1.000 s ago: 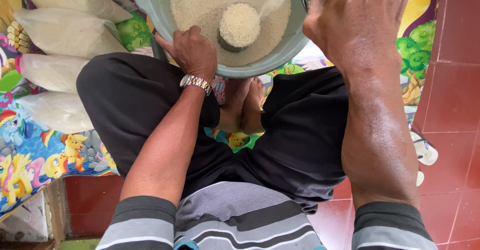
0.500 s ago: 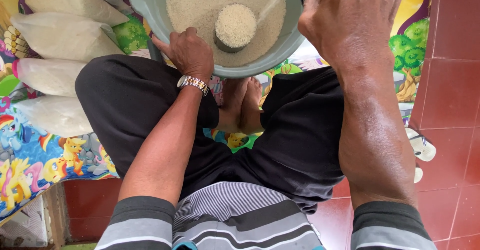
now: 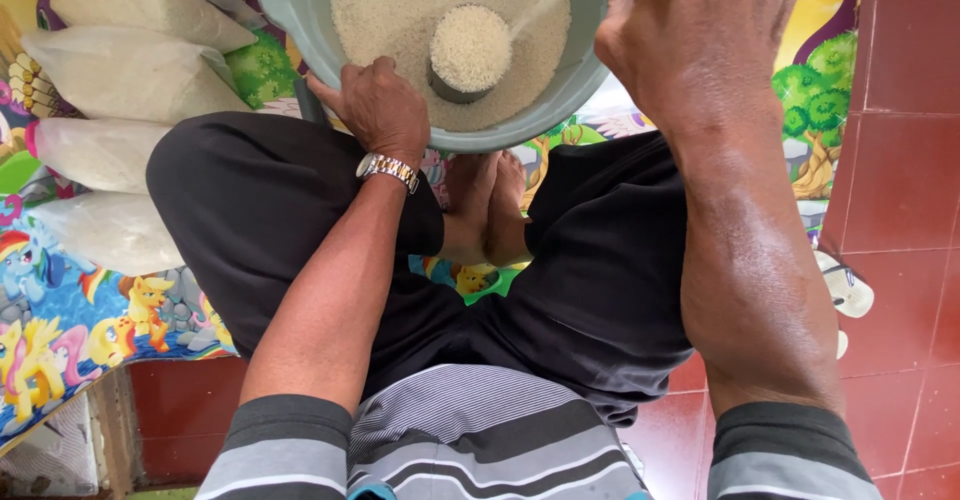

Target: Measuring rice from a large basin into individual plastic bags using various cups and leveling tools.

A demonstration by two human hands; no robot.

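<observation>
Head view: left hand (image 3: 380, 110), fingers curled over the near rim of the pale green basin (image 3: 300, 20) of white rice (image 3: 380, 0), which sat before the crossed legs with a filled scoop (image 3: 468, 52) inside. Right hand (image 3: 700, 35) was raised over the basin's right edge; its finger grip could not be told. Four plump white bags (image 3: 130, 75) lay stacked at left on a cartoon-printed mat (image 3: 70, 330).

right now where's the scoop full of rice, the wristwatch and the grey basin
scoop full of rice (image 3: 470, 48), head view, on the heaped rice at its top
wristwatch (image 3: 388, 170), head view, on the metal band
grey basin (image 3: 520, 125), head view, on the near rim
</observation>
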